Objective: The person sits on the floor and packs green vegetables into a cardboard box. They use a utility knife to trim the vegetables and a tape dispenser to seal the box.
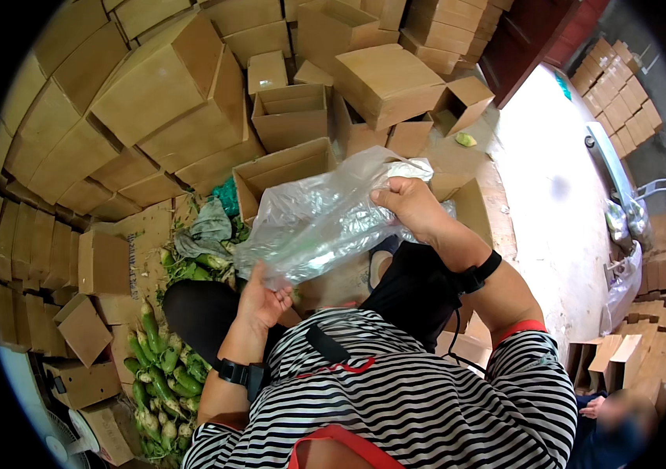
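Observation:
A clear plastic bag [315, 225] stretches across in front of me, wrinkled and shiny. My right hand [412, 205] pinches its upper right part between thumb and fingers. At its lower left end, my left hand [264, 299] holds the edge, palm turned up and fingers curled. Behind the bag stands an open cardboard box [286, 167], partly covered by the plastic. More clear plastic lies under my right hand. Left of my knee, a grey cloth [207, 225] rests on leafy green radishes [198, 269]. A larger heap of green radishes [163, 381] lies beside my left arm.
Stacked cardboard cartons [157, 76] rise ahead and to the left. A loose carton [391, 82] sits on open boxes. An electric fan [66, 439] stands lower left. A hand truck [614, 170] stands to the right; another person [608, 428] is at lower right.

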The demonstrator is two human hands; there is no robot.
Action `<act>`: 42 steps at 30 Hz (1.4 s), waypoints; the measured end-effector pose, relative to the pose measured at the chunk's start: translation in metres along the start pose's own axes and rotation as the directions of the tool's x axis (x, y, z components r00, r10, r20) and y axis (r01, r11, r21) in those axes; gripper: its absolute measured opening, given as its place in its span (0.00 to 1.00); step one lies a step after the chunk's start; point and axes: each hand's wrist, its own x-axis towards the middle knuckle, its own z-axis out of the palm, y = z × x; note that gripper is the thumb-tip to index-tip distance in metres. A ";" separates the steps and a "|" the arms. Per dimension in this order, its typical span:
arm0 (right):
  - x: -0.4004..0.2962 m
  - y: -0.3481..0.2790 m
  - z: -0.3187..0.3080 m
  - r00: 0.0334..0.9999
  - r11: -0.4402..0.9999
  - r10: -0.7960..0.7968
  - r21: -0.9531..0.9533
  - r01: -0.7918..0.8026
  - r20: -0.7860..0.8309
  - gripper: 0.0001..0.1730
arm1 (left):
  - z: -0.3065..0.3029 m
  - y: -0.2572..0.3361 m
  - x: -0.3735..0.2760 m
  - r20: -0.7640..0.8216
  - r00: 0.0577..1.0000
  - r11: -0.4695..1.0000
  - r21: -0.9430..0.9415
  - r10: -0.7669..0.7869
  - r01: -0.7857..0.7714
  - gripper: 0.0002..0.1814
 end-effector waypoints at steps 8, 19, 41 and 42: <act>-0.042 0.005 0.004 0.965 0.906 -0.188 -0.347 0.243 0.184 0.10 | 0.059 -0.007 -0.003 0.329 0.857 0.651 0.557 0.397 -0.516 0.18; -0.041 0.074 0.032 0.998 0.966 -0.045 -0.256 0.030 -0.052 0.14 | 0.103 -0.023 0.005 0.285 0.956 0.992 -0.123 0.072 -0.039 0.08; -0.063 -0.050 -0.009 0.970 0.969 -0.169 -0.149 0.196 0.173 0.07 | 0.085 -0.015 0.002 0.731 0.405 -0.122 0.550 0.549 -0.826 0.45; -0.063 -0.051 -0.003 0.945 0.967 -0.149 -0.157 0.201 0.291 0.06 | 0.105 -0.013 -0.007 0.849 0.352 -0.155 0.439 0.395 -0.885 0.43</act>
